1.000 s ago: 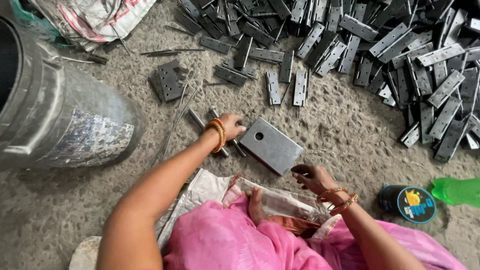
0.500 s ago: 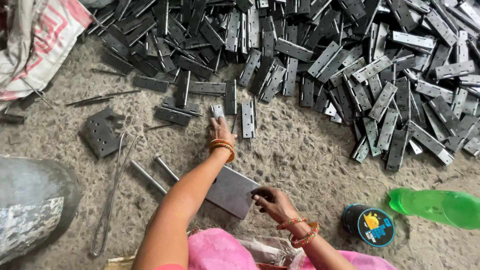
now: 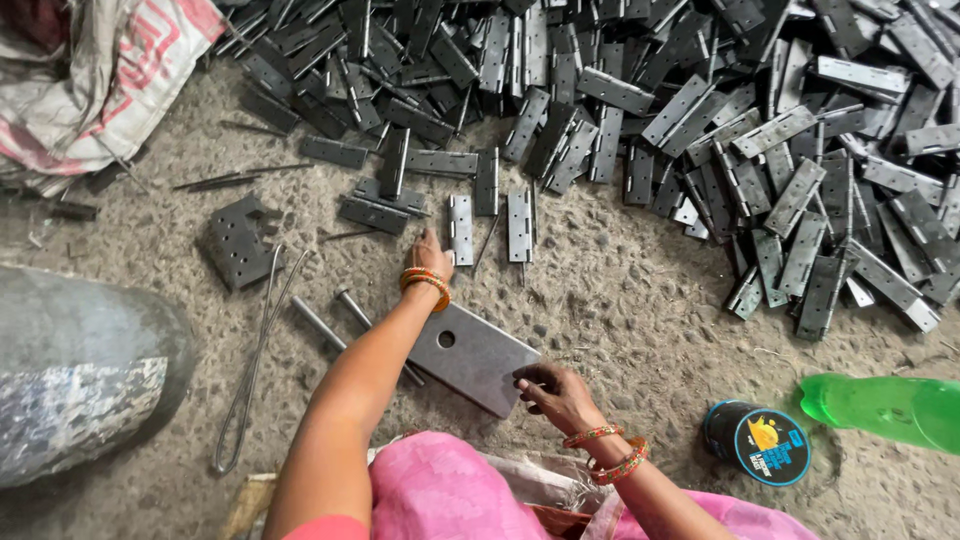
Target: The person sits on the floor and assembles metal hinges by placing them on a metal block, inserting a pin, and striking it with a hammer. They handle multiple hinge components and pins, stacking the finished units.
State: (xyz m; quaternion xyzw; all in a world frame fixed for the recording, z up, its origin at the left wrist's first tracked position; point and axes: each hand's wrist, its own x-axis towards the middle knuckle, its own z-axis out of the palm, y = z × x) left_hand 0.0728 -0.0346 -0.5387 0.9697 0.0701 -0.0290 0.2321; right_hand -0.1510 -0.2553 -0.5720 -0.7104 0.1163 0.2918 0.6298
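Left hand (image 3: 428, 255) reaches forward with fingers extended, tips touching a hinge (image 3: 460, 229) lying flat on the floor (image 3: 620, 300) at the near edge of the hinge pile (image 3: 700, 110). Right hand (image 3: 555, 390), fingers curled, rests on the near corner of a steel plate (image 3: 470, 355), apparently steadying it as a work surface. The plate lies between both hands; 2 pins (image 3: 330, 320) lie just beside it.

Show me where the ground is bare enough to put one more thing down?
Bare ground lies between the flat steel plate, the two lone hinges above it and the big hinge pile at right. Another bare patch sits between the round tin and that pile. The top is packed with hinges. Rods and wire clutter the spot beside the left hand.
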